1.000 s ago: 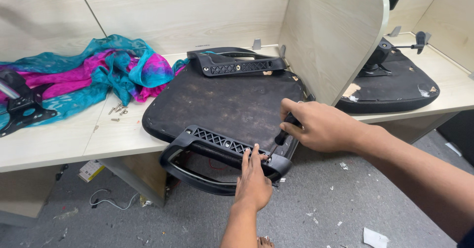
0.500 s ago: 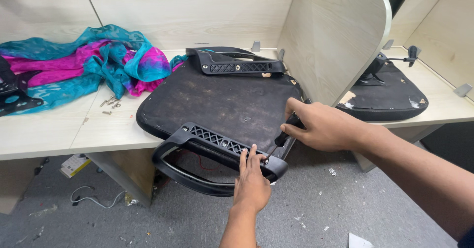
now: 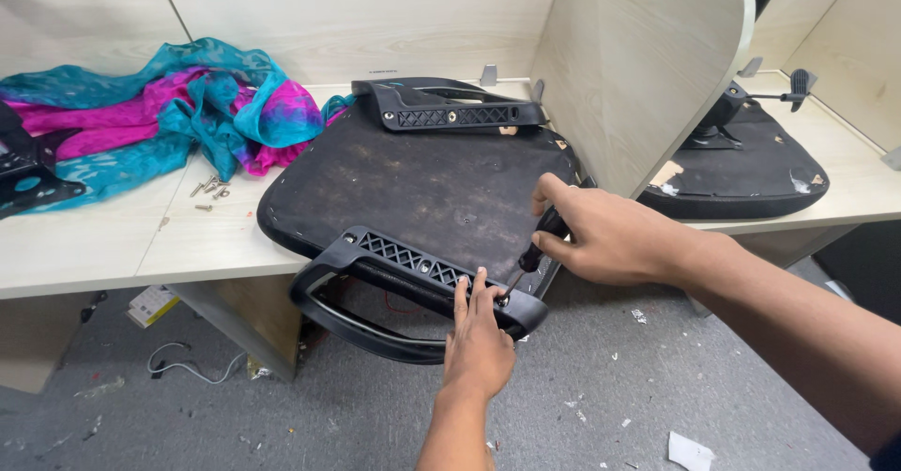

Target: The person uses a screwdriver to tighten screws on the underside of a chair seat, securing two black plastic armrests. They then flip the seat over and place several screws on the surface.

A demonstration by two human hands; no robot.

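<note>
An upside-down black chair seat [image 3: 422,185] lies on the light wooden desk [image 3: 103,241], overhanging its front edge. A black plastic armrest [image 3: 404,283] is fixed at its near side; another armrest [image 3: 450,107] sits at the far side. My right hand [image 3: 601,232] grips a dark-handled screwdriver [image 3: 537,246], its tip angled down onto the near armrest's bracket. My left hand [image 3: 477,335] lies flat with fingers pressed against the armrest next to the tip.
A teal and magenta cloth [image 3: 160,124] lies heaped at the desk's left, with loose screws [image 3: 208,189] beside it. A wooden partition [image 3: 648,68] stands to the right; behind it rests another black chair seat [image 3: 741,166]. The grey floor [image 3: 610,405] holds scraps and debris.
The view has shifted slightly. Both hands stay on the near armrest, and the screwdriver remains at the bracket with little visible motion.
</note>
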